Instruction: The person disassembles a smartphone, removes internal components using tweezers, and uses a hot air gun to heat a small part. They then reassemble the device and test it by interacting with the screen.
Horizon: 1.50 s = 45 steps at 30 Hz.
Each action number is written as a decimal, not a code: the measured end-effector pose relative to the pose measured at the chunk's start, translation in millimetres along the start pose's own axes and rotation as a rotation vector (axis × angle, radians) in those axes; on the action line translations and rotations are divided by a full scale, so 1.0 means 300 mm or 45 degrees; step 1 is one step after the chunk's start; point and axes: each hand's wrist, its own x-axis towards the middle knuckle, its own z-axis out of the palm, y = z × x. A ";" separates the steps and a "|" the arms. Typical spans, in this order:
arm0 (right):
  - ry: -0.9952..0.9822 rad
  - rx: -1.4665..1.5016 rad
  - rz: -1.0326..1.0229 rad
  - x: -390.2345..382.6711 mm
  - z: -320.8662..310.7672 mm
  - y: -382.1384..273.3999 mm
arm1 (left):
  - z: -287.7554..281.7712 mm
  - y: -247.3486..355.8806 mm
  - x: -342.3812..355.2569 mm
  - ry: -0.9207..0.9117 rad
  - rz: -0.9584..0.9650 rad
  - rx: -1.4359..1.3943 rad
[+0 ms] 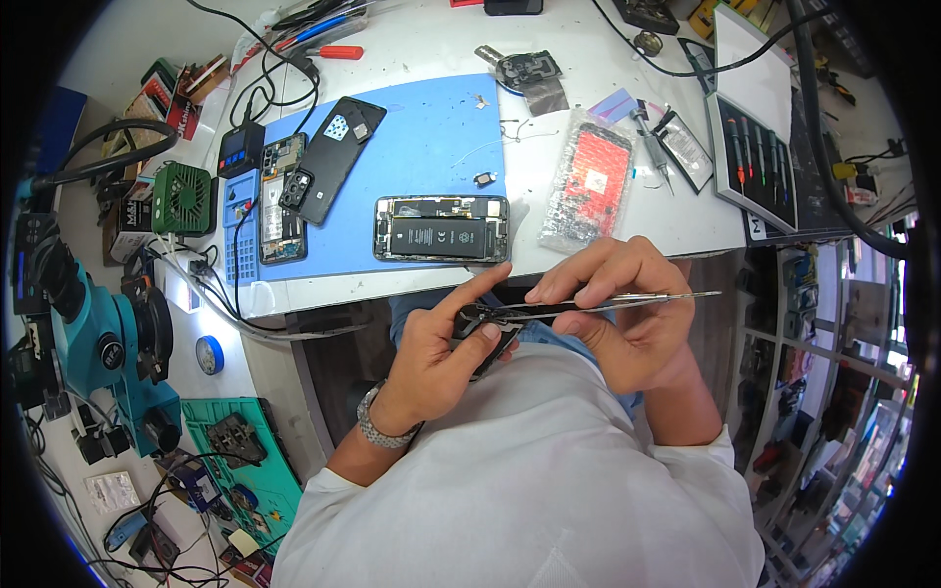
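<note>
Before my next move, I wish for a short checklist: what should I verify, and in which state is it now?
1. Left hand secures black flat component: ok, held with the thumb.
2. Right hand controls slim metal tweezers: ok, pinched by thumb and fingers.
3. Tweezers gripping something: cannot tell, too small.
4. Opened rectangular phone flat on smooth blue mat: ok.
5. Mat free of loose pieces: not ok, small silvery part beyond phone.
6. Wrists bare: not ok, silver metal-link watch worn.

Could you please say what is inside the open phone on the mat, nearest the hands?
A black battery shows, with small circuit parts along its far side; whatever lies beneath the battery is covered.
</note>
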 end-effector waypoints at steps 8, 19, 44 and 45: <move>0.019 0.022 0.020 -0.002 0.010 0.005 | -0.015 0.013 0.002 -0.038 0.024 0.034; 0.019 0.011 -0.027 -0.016 0.024 0.010 | 0.002 0.009 0.007 0.046 0.101 -0.088; 0.021 -0.064 -0.119 -0.024 0.050 0.017 | 0.001 0.020 0.004 0.040 0.110 -0.124; 0.057 0.001 -0.104 -0.024 0.053 0.022 | 0.000 0.021 0.003 0.035 0.106 -0.127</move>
